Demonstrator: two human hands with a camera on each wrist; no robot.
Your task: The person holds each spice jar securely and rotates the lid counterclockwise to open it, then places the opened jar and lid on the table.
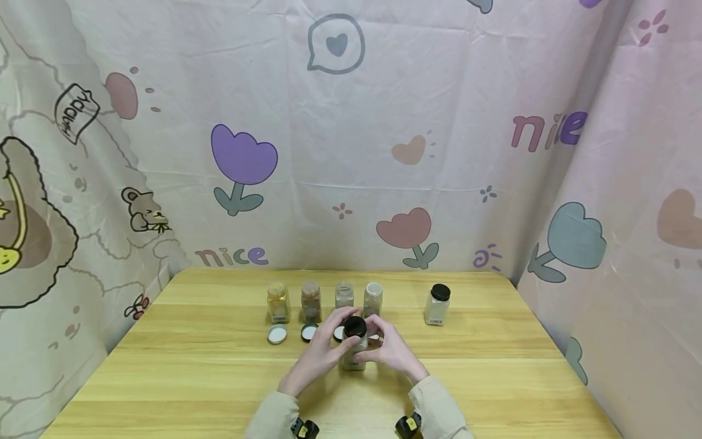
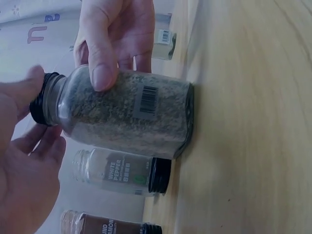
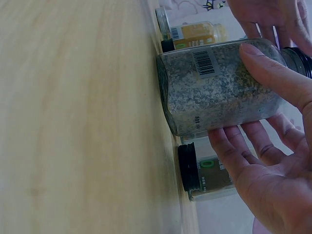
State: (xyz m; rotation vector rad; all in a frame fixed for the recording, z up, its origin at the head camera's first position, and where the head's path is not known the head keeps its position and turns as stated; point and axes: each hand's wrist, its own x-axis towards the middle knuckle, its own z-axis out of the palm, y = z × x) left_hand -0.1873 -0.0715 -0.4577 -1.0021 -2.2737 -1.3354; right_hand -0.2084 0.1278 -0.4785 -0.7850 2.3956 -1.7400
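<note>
A clear jar of coarse grey-brown granules (image 2: pixel 126 107) stands upright at the front middle of the table, capped with a black lid (image 2: pixel 41 100). Around the lid, my left hand (image 1: pixel 323 347) curls its thumb and fingers. My right hand (image 1: pixel 392 355) grips the jar's body, thumb on the near side and fingers round the other. In the right wrist view, the jar's barcode label (image 3: pixel 205 62) faces me. Just behind the hands are open spice jars: yellow powder (image 1: pixel 278 306), brown powder (image 1: pixel 311 306), and a white pepper jar (image 2: pixel 117 168).
Another open jar (image 1: pixel 373 299) ends the back row on the right. Lids lie before the row, including one at left (image 1: pixel 276 333) and a black-rimmed one (image 1: pixel 309 332). Farther right stands a black-capped jar (image 1: pixel 437 310). A printed curtain (image 1: pixel 351 122) hangs behind the wooden table (image 1: pixel 493 378).
</note>
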